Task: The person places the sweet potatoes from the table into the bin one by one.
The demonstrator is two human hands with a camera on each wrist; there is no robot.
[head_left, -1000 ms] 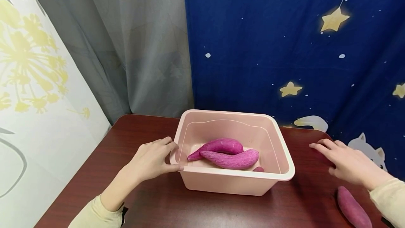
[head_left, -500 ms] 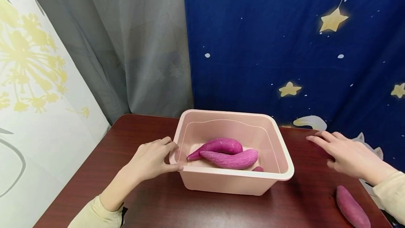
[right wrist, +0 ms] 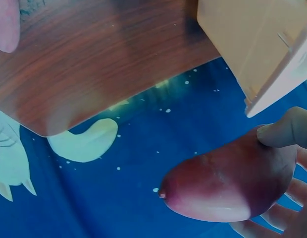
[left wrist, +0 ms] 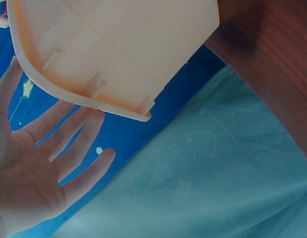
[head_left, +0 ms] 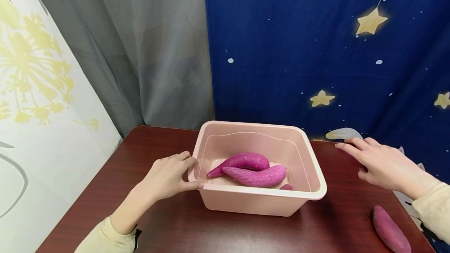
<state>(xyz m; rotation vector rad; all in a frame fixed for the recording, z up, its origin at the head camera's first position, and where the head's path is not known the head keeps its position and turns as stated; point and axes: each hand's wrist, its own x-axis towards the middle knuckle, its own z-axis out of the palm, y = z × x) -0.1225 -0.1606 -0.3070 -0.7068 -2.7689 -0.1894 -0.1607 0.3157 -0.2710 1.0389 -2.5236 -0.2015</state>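
A pale pink plastic bin (head_left: 251, 202) stands on the table with two curved purple sweet potatoes (head_left: 254, 176) inside. The tip of another sweet potato (head_left: 286, 187) shows behind its front wall. My left hand (head_left: 170, 177) touches the bin's left front corner, thumb on the front rim; the left wrist view shows its fingers spread and fairly straight, tips at the rim. Off to the right of the bin, my right hand (head_left: 384, 167) is raised. It grips a reddish-purple sweet potato (right wrist: 228, 181) between thumb and fingers, hidden behind the hand in the head view.
One more sweet potato (head_left: 391, 229) lies near the right edge of the dark red-brown table (head_left: 168, 225). Behind the table hang a grey curtain (head_left: 172, 50) and a blue curtain (head_left: 281, 42) with stars. A white patterned panel (head_left: 42, 128) borders the left side.
My right hand has shifted left toward the bin and slightly up in the head view. The left hand and the bin stay in place.
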